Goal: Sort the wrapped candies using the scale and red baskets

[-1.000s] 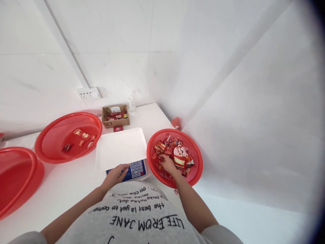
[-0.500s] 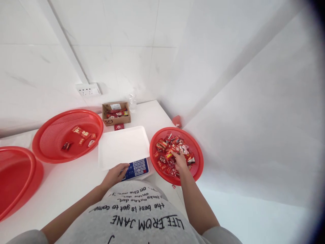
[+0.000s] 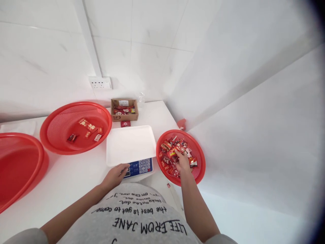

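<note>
My right hand (image 3: 183,162) reaches into a round red plastic basket (image 3: 203,169) full of small wrapped snacks. Its thumb and fingers close on a red and yellow snack packet (image 3: 172,152) lying on top of the pile. My left hand (image 3: 118,174) rests at the front left of a weighing scale with a blue keypad (image 3: 142,166), its fingers stretched out over the display end. The scale's white tray (image 3: 130,144) bears nothing.
A second red basket (image 3: 54,145) on the left holds a few packets. Another red basket (image 3: 42,166) stands nearer. A cardboard box (image 3: 127,118) of red packets sits behind the scale, with one red packet (image 3: 125,124) before it. White walls border the table.
The view has turned slightly left, so everything sits further right. My right hand stays in the basket at the same packet, and my left hand stays at the scale.
</note>
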Demonstrator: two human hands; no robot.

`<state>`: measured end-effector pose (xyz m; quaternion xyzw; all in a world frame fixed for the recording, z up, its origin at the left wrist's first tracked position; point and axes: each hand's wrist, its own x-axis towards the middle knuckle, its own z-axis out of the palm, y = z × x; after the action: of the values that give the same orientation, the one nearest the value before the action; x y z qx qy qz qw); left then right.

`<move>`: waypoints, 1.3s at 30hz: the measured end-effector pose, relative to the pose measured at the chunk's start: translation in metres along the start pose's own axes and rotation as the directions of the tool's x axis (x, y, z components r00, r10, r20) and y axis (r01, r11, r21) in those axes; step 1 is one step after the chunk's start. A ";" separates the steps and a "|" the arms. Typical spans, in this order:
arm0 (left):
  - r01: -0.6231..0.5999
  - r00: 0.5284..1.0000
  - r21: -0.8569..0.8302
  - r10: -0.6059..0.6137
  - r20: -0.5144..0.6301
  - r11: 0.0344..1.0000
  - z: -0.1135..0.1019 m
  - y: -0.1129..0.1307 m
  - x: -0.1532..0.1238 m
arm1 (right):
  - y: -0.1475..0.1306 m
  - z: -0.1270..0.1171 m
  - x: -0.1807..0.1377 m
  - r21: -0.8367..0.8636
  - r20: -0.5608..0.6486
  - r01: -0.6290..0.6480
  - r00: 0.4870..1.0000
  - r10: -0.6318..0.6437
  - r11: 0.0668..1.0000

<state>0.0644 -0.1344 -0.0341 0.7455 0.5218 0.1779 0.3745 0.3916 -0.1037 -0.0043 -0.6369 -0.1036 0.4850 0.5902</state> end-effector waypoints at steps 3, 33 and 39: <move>0.009 1.000 -0.011 -0.009 -0.002 1.000 -0.001 -0.001 -0.003 | -0.001 0.016 -0.010 0.009 0.067 0.003 0.998 -0.004 1.000; 0.031 0.998 -0.051 -0.034 -0.046 0.998 -0.022 -0.023 -0.025 | 0.050 0.128 -0.048 -0.146 0.310 -0.218 0.916 0.254 0.965; 0.032 0.999 -0.062 -0.035 -0.038 0.998 -0.024 -0.026 -0.029 | 0.052 0.126 -0.060 -0.123 0.413 -0.216 0.876 0.248 0.969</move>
<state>0.0201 -0.1471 -0.0341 0.7211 0.5358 0.2022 0.3899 0.2448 -0.0782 0.0024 -0.5447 -0.1700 0.6752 0.4674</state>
